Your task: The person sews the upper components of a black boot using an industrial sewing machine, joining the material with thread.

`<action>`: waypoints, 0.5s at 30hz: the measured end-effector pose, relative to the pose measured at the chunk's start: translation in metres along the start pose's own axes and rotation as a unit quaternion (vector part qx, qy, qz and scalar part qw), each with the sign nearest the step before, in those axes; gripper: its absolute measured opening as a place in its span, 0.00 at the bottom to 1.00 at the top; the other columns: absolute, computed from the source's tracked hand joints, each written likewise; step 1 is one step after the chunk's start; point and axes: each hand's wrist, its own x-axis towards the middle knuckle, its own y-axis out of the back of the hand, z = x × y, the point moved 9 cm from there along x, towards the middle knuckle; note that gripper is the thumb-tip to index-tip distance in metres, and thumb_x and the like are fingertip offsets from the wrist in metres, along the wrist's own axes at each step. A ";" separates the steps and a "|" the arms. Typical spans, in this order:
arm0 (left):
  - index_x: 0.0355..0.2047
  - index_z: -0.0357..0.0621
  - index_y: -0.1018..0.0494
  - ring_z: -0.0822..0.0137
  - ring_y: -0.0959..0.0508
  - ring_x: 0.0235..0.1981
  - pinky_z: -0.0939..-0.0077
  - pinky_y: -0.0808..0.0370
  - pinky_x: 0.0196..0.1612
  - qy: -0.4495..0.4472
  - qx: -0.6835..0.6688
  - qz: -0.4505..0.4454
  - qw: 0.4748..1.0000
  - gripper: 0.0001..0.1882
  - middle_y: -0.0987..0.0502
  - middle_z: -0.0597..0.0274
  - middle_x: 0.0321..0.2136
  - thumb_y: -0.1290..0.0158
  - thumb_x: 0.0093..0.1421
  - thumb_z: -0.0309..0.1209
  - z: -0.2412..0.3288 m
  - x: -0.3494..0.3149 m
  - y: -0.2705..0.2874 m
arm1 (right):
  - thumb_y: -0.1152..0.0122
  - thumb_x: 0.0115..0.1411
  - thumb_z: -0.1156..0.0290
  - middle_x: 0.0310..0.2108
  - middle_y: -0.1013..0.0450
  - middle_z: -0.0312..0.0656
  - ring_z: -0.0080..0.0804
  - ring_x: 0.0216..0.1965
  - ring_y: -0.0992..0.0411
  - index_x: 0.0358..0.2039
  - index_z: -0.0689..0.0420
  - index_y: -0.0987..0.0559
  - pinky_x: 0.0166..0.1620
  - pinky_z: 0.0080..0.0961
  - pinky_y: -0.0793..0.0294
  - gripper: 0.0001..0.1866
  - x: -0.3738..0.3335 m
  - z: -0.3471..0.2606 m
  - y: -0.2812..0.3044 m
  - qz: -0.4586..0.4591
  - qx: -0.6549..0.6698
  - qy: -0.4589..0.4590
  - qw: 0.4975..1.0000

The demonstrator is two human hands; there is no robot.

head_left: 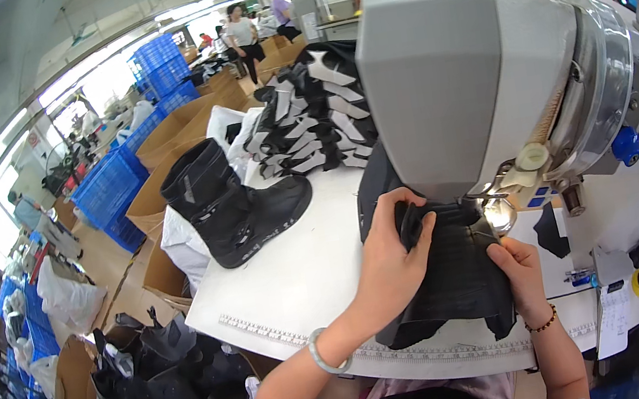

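Observation:
A black boot upper piece lies under the head of a grey and white sewing machine, its lit needle area at the piece's right edge. My left hand pinches a folded part of the piece between thumb and fingers. On its right edge, just below the machine's lamp, my right hand grips the material with thumb and fingers. A finished black boot stands upright on the white table, left of my left hand.
Black and grey boot pieces are stacked behind the boot. Dark pieces fill a carton at lower left. Blue crates and cardboard boxes line the left aisle, where other people stand. A ruler strip runs along the table's front edge.

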 end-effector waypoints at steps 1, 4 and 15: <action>0.40 0.38 0.38 0.71 0.29 0.37 0.79 0.33 0.42 0.000 0.004 0.008 1.000 0.12 0.28 0.62 0.36 0.49 0.56 0.24 -0.002 -0.001 0.002 | 0.44 0.58 0.68 0.18 0.35 0.26 0.09 0.20 0.43 0.18 0.58 0.29 0.22 0.09 0.44 0.13 -0.001 -0.001 0.000 -0.011 -0.001 0.021 1.000; 0.41 0.39 0.38 0.72 0.29 0.39 0.79 0.32 0.41 0.011 -0.064 0.025 0.998 0.11 0.28 0.63 0.36 0.51 0.58 0.25 -0.008 -0.004 0.005 | 0.44 0.58 0.68 0.18 0.36 0.25 0.08 0.20 0.44 0.18 0.58 0.31 0.22 0.09 0.46 0.14 -0.003 -0.004 -0.003 0.022 0.008 0.032 0.999; 0.45 0.42 0.39 0.73 0.29 0.39 0.80 0.31 0.42 0.019 -0.134 0.018 0.991 0.12 0.28 0.62 0.39 0.55 0.61 0.26 -0.011 -0.010 0.003 | 0.44 0.58 0.66 0.17 0.39 0.24 0.08 0.20 0.47 0.17 0.56 0.32 0.22 0.09 0.48 0.14 -0.002 -0.004 0.000 0.018 -0.010 0.042 0.999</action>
